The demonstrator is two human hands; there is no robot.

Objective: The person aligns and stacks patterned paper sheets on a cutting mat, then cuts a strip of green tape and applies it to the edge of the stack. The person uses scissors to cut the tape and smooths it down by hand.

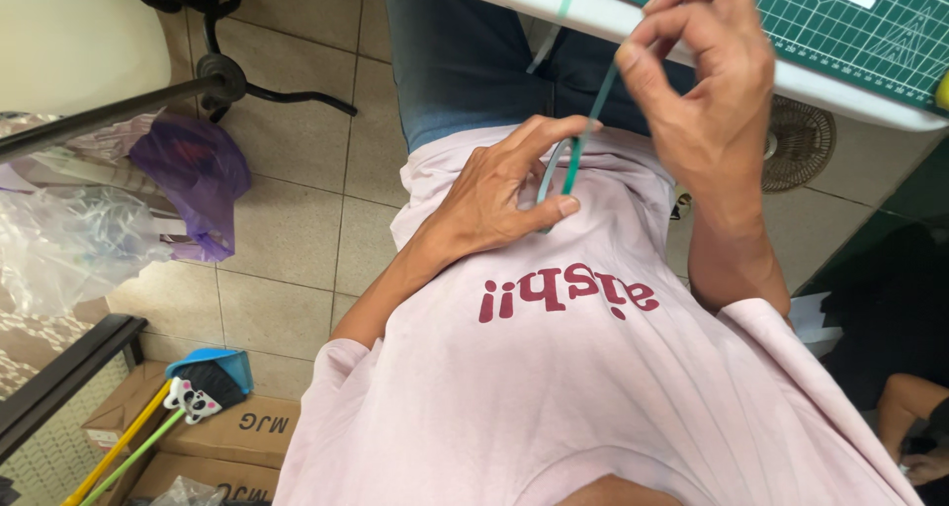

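Note:
A thin teal paper strip (590, 121) runs slantwise in front of my pink shirt (554, 387). My left hand (494, 195) pinches the strip's lower end between thumb and fingers, where it curls into a small loop. My right hand (702, 71) grips the upper part of the strip between thumb and forefinger, just below the edge of the white table (692, 37). Both hands are held close to my belly, above my jeans-clad lap (465, 61).
A green cutting mat (840, 22) lies on the table at the top right. On the tiled floor are a purple plastic bag (193, 175), clear bags, a black chair base (222, 71), cardboard boxes (227, 437), a blue dustpan (213, 373) and a round fan (801, 140). Another person's limb (914, 397) shows at the lower right.

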